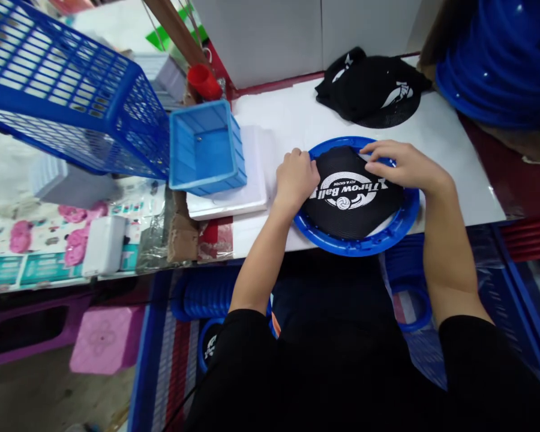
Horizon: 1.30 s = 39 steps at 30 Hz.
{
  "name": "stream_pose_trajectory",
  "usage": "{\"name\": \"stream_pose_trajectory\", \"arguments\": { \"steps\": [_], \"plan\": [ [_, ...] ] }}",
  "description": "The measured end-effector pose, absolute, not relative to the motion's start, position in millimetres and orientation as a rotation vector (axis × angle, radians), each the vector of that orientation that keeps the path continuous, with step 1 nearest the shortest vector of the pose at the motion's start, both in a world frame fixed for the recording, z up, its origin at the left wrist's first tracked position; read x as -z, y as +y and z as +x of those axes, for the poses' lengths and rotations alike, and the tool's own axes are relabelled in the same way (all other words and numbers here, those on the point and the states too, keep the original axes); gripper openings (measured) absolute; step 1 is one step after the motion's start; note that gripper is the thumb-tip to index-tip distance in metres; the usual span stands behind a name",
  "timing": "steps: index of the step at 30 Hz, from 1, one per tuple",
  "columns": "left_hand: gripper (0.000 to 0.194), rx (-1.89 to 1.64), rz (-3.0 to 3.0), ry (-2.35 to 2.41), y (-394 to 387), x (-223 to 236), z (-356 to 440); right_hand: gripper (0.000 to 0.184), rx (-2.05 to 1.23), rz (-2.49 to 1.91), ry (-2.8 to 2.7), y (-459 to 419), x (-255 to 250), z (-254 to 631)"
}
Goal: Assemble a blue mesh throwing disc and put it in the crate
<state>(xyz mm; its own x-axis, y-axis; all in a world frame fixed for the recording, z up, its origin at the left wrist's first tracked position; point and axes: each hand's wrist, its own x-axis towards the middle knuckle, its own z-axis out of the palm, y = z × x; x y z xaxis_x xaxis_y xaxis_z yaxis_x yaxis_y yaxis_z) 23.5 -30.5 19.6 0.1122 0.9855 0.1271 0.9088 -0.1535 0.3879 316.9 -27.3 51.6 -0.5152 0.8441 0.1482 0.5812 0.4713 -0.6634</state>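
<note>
A blue plastic ring (306,227) lies on the white work surface in front of me. Inside it sits a round black mesh cloth (328,217) with white "Throw Ball" lettering, upside down from my side. White gaps show between cloth and ring at the upper right and lower right. My left hand (297,177) is curled at the ring's left side, its fingertips closed on the edge of the cloth. Over the upper right edge reaches my right hand (398,163), thumb and fingers bent and slightly apart, the thumb touching the cloth.
More black mesh cloths (373,90) are piled behind the ring. Stacked blue rings (499,66) stand at the right. To the left are a small light-blue bin (207,150) on a white slab (256,162), a red cup (204,82) and a large blue basket (117,114). Pink stools (105,339) are below.
</note>
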Motion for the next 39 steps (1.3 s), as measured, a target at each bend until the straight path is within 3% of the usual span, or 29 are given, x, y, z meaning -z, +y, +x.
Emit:
{"name": "stream_pose_trajectory", "arguments": {
  "steps": [3, 7, 9, 12, 16, 20, 25, 39],
  "plan": [
    [0.027, -0.599, 2.124, 1.930, -27, -16, 14, 0.029, -0.672, -1.230, -2.360, -28, -40, 324],
    [0.051, -0.768, 2.094, 1.874, -24, -10, -3, 0.034, -0.477, -1.332, -2.372, -27, -20, 325],
    [0.054, -0.835, 2.104, 1.833, -23, -10, -8, 0.041, -0.437, -1.390, -2.361, -27, -16, 323],
    [0.043, -0.820, 2.191, 1.787, -25, -17, -5, 0.044, -0.446, -1.409, -2.398, -30, -17, 316],
    [0.022, -0.656, 2.475, 1.388, -32, -29, 7, 0.030, -0.545, -1.247, -2.538, -36, -26, 301],
    [0.022, -0.451, 2.603, 0.989, -40, -34, 12, 0.023, -0.676, -1.023, -2.605, -39, -27, 292],
    [0.028, -0.346, 2.542, 0.996, -38, -35, 4, 0.030, -0.805, -0.914, -2.584, -37, -25, 292],
    [0.007, -0.420, 2.166, 0.922, -21, -39, -15, 0.023, -0.955, -1.222, -2.590, -36, -38, 315]
  ]
}}
